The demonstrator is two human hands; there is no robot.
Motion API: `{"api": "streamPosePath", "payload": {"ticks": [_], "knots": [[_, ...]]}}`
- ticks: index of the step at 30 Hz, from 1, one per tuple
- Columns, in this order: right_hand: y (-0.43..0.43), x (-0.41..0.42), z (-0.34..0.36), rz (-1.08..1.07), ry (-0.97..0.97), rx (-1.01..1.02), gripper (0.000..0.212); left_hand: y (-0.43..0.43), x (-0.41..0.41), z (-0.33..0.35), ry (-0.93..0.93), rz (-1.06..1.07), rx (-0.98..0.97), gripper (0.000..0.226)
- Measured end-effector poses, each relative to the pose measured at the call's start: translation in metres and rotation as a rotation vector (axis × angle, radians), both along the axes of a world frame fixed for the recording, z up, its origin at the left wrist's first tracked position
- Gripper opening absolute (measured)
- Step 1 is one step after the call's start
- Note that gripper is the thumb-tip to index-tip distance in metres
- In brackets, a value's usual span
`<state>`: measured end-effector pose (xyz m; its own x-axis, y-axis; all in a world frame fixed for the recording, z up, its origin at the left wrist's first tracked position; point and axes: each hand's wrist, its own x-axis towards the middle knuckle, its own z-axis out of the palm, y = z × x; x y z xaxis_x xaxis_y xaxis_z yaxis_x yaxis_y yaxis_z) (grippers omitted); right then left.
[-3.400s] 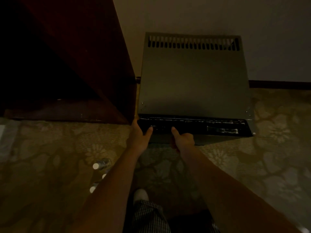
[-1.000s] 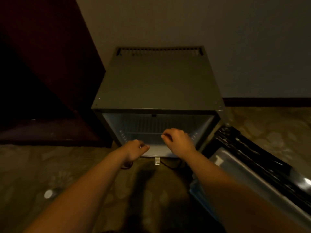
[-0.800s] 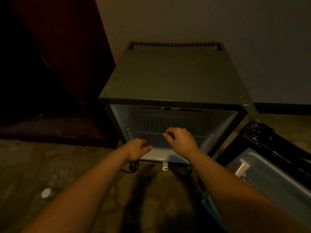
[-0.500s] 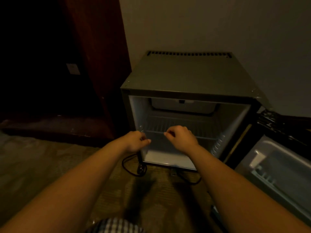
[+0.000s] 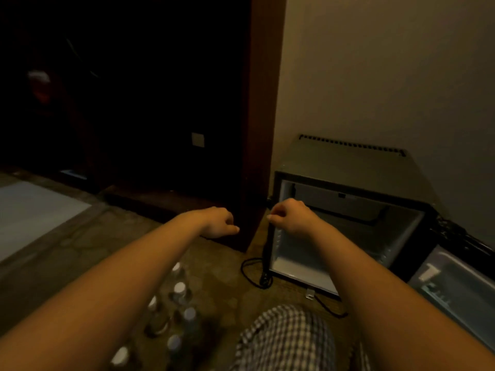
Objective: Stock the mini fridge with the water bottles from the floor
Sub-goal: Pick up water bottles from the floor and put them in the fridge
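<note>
Water bottles [image 5: 180, 289]: a cluster standing upright on the floor, left of the mini fridge [image 5: 345, 164] and nearer the person, partly under the left forearm. None is in the fridge yet.
Mini fridge: stands against the wall. What shows of its inside holds no bottle.
Fridge door [image 5: 455, 287]: swung fully open to the fridge's right.
Left hand [image 5: 218, 223]: in the air left of the fridge, fingers loosely curled, holding nothing.
Right hand [image 5: 290, 216]: in front of the fridge's upper left corner, fingers loosely curled, empty, touching nothing as far as I can tell.
Power cord [image 5: 251, 269]: looped on the floor at the fridge's front left corner, between fridge and bottles.
What changed: a few seconds ago the door was shut, with both hands at its top edge. Now it is open, the hands are off it, and the view has swung left to take in the bottles.
Meaning for the task: the opening step looks finished and loading has not begun. The likely next move is reaching down to the bottles, keeping clear of the cord.
</note>
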<state>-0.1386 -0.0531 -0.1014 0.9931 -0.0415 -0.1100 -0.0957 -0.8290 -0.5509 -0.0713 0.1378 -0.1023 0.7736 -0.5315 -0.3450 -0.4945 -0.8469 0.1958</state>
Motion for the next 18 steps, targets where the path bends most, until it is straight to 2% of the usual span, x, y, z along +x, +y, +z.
{"api": "streamPosePath", "payload": {"ticks": [4, 9, 14, 18], "knots": [[0.053, 0.009, -0.004, 0.097, 0.069, -0.029, 0.025, 0.055, -0.007, -0.008, 0.031, 0.065, 0.021, 0.043], [0.121, 0.023, -0.042, 0.201, 0.184, -0.064, 0.024, 0.117, -0.016, -0.041, 0.207, 0.187, -0.051, 0.042], [0.177, 0.027, -0.097, 0.256, 0.321, -0.042, 0.021, 0.166, -0.033, -0.100, 0.409, 0.288, -0.145, 0.032], [0.215, 0.021, -0.153, 0.316, 0.417, -0.009, 0.023, 0.197, -0.048, -0.161, 0.527, 0.383, -0.147, 0.027]]}}
